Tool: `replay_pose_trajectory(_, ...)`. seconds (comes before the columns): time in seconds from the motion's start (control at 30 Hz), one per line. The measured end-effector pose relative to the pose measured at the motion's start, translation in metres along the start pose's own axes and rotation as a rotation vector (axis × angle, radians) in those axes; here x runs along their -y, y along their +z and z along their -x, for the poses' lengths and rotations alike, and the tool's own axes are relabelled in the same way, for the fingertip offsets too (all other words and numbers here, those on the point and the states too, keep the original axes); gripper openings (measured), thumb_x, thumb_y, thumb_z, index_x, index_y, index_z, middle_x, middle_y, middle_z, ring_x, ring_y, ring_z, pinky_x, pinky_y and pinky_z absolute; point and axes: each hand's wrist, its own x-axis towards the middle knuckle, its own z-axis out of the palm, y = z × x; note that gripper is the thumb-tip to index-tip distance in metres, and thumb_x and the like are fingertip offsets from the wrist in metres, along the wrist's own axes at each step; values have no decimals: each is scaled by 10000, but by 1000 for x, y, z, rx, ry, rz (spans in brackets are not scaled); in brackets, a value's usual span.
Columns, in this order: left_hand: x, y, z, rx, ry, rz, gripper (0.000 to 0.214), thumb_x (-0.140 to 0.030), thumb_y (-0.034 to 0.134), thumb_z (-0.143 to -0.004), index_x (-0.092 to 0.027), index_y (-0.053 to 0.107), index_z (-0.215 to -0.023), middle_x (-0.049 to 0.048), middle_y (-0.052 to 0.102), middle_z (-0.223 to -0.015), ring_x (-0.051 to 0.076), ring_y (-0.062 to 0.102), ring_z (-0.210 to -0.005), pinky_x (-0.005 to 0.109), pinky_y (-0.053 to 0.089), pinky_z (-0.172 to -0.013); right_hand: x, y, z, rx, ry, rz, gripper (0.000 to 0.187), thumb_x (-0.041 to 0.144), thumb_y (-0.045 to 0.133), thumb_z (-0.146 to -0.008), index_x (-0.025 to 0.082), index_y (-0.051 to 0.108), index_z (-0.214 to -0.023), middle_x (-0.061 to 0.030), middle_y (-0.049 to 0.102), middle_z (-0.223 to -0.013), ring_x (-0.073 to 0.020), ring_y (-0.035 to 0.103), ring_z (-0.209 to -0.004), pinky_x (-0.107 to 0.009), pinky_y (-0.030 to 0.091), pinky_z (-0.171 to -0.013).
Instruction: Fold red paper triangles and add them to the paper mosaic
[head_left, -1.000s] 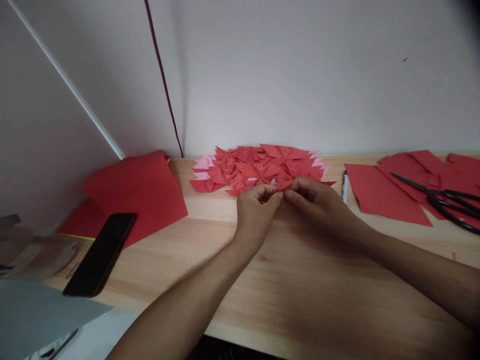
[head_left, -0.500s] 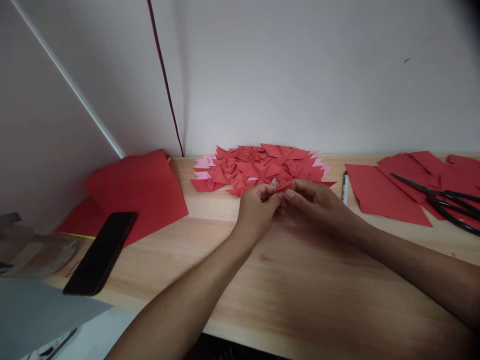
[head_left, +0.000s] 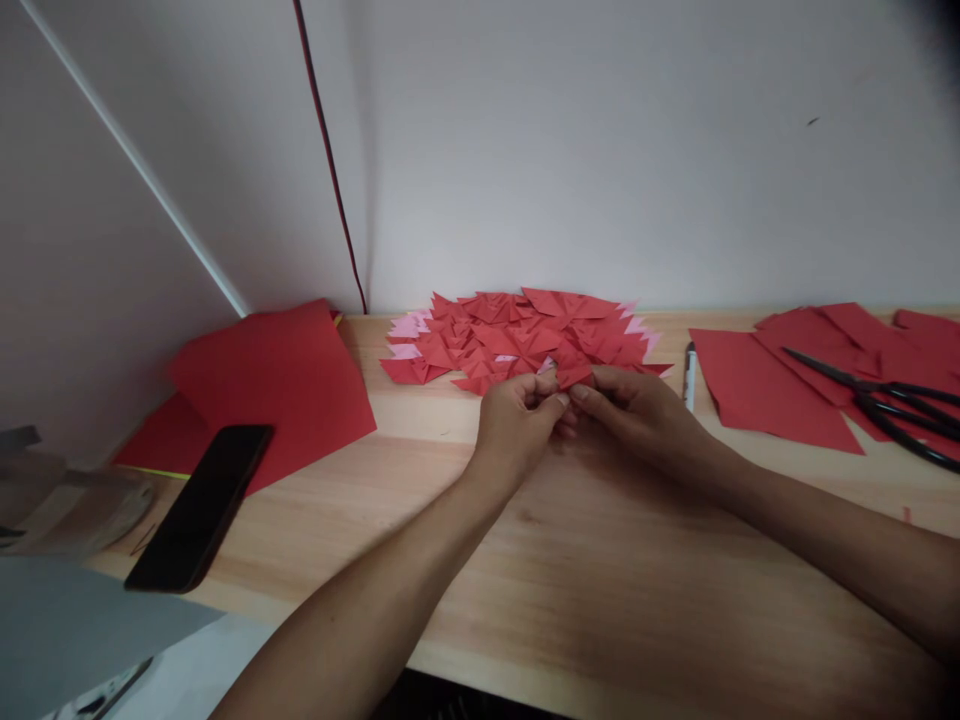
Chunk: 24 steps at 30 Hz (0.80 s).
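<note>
Your left hand (head_left: 517,425) and right hand (head_left: 637,410) met just in front of the pile of folded red pieces (head_left: 517,335), both hands' fingertips pinched shut on a small red paper piece (head_left: 574,377) touching the pile's near edge, scissors (head_left: 885,395) well right of the pile

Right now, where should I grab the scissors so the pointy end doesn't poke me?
Take the scissors by the black handles at their right end, reaching in from the right. The thin pointed blades aim left, toward the pen, and they lie flat on the red paper.
</note>
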Motion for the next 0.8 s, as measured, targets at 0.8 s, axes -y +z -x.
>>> replay_pose_trajectory(0.8,-3,-4,0,51,-156,295,126,-115,606,-802,-94,653,-687,62,692,-624,124,641,-512,238,516,-566,-3,-3,5,-274,-49,212,90,334,612,-897,255,634,-861,-9,690,-795,-183,614,-694,-325,470,-630)
